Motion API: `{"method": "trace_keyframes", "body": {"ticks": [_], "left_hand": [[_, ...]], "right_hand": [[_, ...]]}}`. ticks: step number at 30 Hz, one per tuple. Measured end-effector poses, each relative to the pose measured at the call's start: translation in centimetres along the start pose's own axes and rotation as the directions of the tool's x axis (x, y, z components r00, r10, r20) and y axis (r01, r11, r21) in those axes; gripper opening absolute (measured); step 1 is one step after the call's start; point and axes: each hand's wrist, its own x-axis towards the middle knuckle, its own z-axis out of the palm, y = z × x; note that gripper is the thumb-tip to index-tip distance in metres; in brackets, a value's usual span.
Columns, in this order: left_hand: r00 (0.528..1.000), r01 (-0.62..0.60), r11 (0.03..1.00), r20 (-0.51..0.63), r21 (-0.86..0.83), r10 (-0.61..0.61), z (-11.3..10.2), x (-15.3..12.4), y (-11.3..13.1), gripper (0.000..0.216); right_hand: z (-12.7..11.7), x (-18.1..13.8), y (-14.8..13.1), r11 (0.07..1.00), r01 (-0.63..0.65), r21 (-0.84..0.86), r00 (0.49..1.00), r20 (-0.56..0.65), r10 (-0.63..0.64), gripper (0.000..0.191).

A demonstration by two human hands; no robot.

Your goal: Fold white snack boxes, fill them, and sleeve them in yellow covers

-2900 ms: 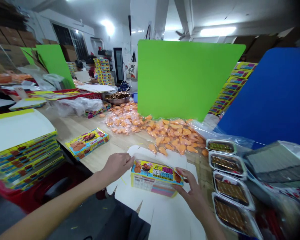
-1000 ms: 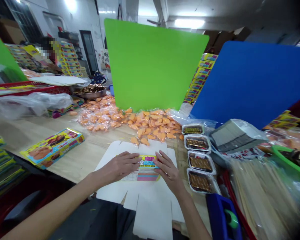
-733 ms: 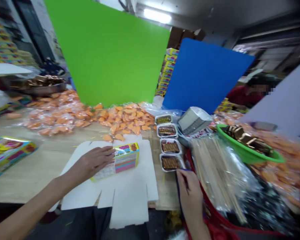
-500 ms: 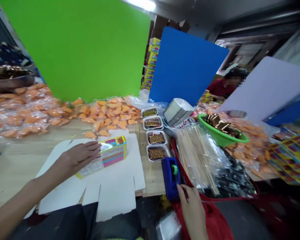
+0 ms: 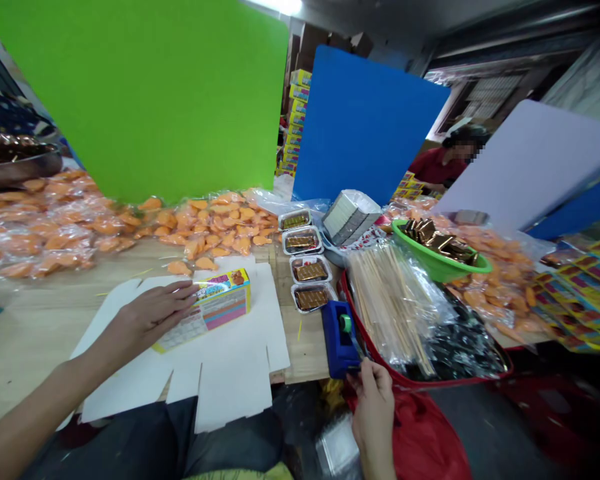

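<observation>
A small printed carton (image 5: 225,307), yellow with pink and blue bands, lies on flat white cardboard (image 5: 235,373). My left hand (image 5: 155,313) rests across the carton's left end, fingers stretched out and close together; they lie on it rather than wrap around it. At the table's front edge stands a blue tape dispenser (image 5: 337,350) with a green-cored roll (image 5: 346,324). My right hand (image 5: 373,400) is closed in a pinch at the dispenser's near end. Between its fingertips is a strip of clear tape (image 5: 358,347) running from the roll.
Several foil trays (image 5: 310,270) of brown-wrapped pieces form a column behind the dispenser. Bagged wooden sticks (image 5: 390,307) lie in a red-rimmed tray to the right, near a green bowl (image 5: 430,263). Orange pieces (image 5: 220,223) spread along upright green and blue boards (image 5: 360,127). A co-worker (image 5: 445,160) sits beyond.
My right hand has drawn slightly left and nearer to me, and tape now stretches between the roll and its fingers. My left hand stays on the carton. The view has shifted slightly.
</observation>
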Motion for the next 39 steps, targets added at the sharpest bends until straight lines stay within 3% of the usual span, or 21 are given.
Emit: {"method": "trace_keyframes", "body": {"ticks": [4, 9, 13, 19, 23, 27, 30, 33, 35, 39], "left_hand": [[0.999, -0.029, 1.0, -0.033, -0.013, 0.028, 0.0, 0.1, 0.0, 0.029], [1.0, -0.022, 1.0, -0.019, -0.004, 0.022, -0.1, 0.0, -0.1, 0.028], [1.0, 0.01, 1.0, 0.013, -0.005, -0.01, -0.1, -0.1, -0.1, 0.032], [0.997, 0.025, 0.999, -0.081, 0.034, -0.022, 0.5, 0.2, 0.9, 0.028], [0.991, 0.035, 0.994, -0.129, 0.099, -0.022, 0.7, 0.6, 2.0, 0.027], [0.988, 0.031, 0.991, -0.153, 0.129, -0.011, 0.8, 0.9, 2.4, 0.024], [0.988, 0.022, 0.99, -0.157, 0.139, 0.0, 0.8, 0.9, 2.4, 0.021], [0.99, 0.031, 0.992, -0.143, 0.123, -0.013, 1.0, 0.9, 2.4, 0.019], [0.988, 0.043, 0.993, -0.153, 0.111, -0.026, 1.2, 0.8, 2.4, 0.017], [0.985, 0.049, 0.99, -0.168, 0.132, -0.026, 1.5, 0.6, 2.4, 0.016]], "right_hand": [[-0.3, -0.8, 1.3, 0.993, 0.031, 0.114, 0.999, -0.015, -0.029, 0.03], [-1.3, -0.8, 3.7, 0.998, 0.068, 0.006, 0.998, -0.004, -0.068, 0.029], [-1.7, -0.4, 3.5, 0.994, 0.089, -0.059, 0.996, 0.013, -0.088, 0.03], [-2.4, -1.2, 4.1, 0.992, -0.114, -0.055, 0.986, 0.119, 0.12, 0.036], [-1.8, -2.9, 3.6, 0.978, -0.153, -0.144, 0.938, 0.289, 0.19, 0.039], [2.8, -4.3, -1.0, 0.978, -0.16, -0.134, 0.837, 0.507, 0.206, 0.037], [8.6, -5.6, -4.4, 0.982, -0.18, -0.057, 0.724, 0.668, 0.171, 0.038], [14.6, -7.5, -5.8, 0.982, -0.171, 0.075, 0.611, 0.79, 0.046, 0.049], [18.0, -8.8, -5.5, 0.97, -0.181, 0.164, 0.605, 0.796, -0.022, 0.051], [22.1, -10.4, -3.7, 0.968, -0.167, 0.189, 0.673, 0.739, -0.028, 0.035]]}}
